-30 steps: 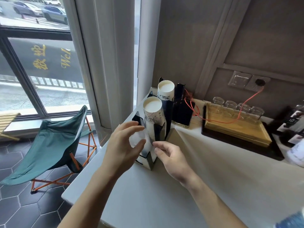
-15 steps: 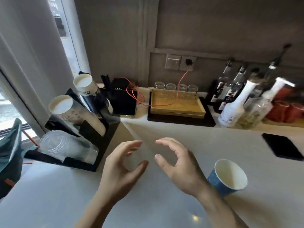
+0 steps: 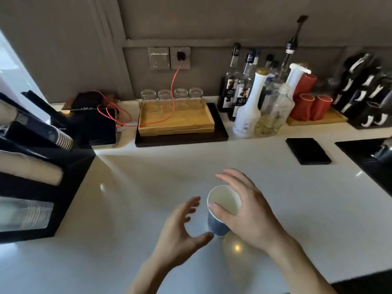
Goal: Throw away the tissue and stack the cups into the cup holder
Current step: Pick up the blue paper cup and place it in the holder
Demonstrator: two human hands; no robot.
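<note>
Right hand: the right hand (image 3: pixel 248 215) is curled around the blue paper cup (image 3: pixel 220 211), thumb on the near rim and fingers arched over the far side; the cup is gripped.
Left hand: the left hand (image 3: pixel 182 230) is held open and empty, fingers spread, just at 9 o'clock of the cup, its thumb tip near the cup's base.
Cup: it is seen upright, tilted a little, white inside, on the white counter (image 3: pixel 275 198) at about 6 o'clock of the view.
Cup holder: the black cup holder (image 3: pixel 63 187) is placed at 9 o'clock, well apart from the cup, with paper-cup stacks and clear plastic cups (image 3: pixel 25 213) lying in its slots.
Background: a wooden tray (image 3: pixel 176 117) with glasses is set at 12 o'clock, syrup bottles (image 3: pixel 246 107) at 1 o'clock.
</note>
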